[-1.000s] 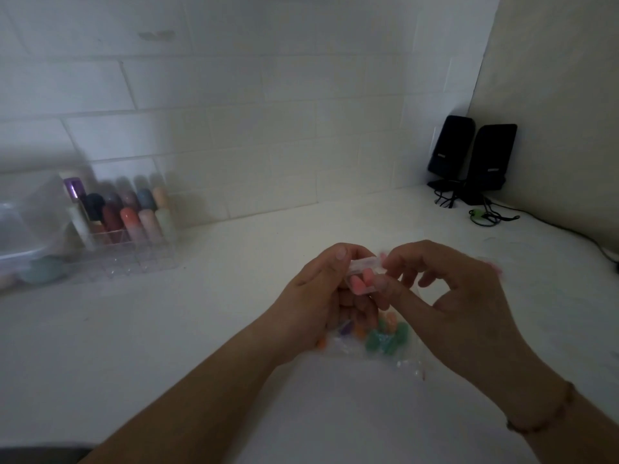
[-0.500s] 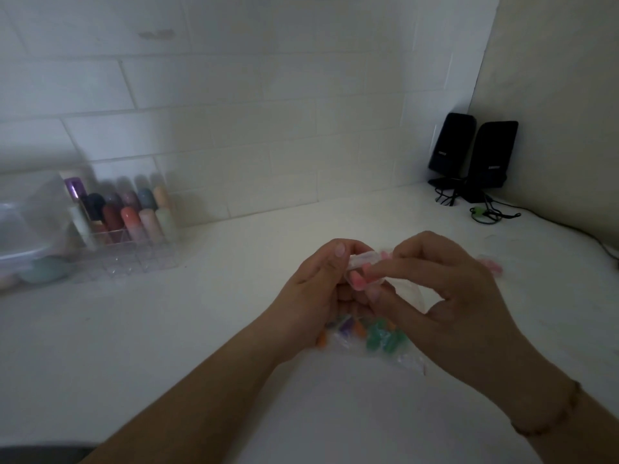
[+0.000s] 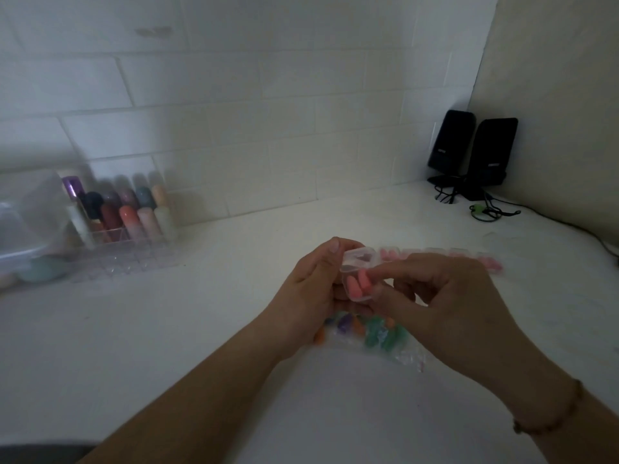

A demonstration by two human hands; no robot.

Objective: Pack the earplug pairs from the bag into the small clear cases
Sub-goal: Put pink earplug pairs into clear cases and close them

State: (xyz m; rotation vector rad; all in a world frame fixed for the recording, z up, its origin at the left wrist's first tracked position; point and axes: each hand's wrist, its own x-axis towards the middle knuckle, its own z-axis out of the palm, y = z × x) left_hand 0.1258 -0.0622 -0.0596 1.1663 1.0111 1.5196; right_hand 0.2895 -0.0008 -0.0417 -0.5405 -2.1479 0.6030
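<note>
Earplug packing: pink pair being seated in a clear case, held above the tabletop (image 3: 167, 346).

Far left, against the tiled wall, a clear organiser (image 3: 130, 229) is standing with coloured tubes, apart from the work. At centre, the left hand (image 3: 311, 296) is curling round the small clear case (image 3: 356, 276), thumb on its raised lid, probably keeping it open and steady for loading. Inside, a pink earplug pair (image 3: 357, 286) is lying side by side. The right hand (image 3: 449, 306) is pressing a forefinger onto the pair, apparently tucking it down; it is gripping nothing. Beneath both hands, the bag (image 3: 378, 336) is lying flat with green, purple and orange plugs waiting. Behind, filled cases (image 3: 435, 254) are lining up in a row. Far right, black speakers (image 3: 472, 152) are standing in the corner.
</note>
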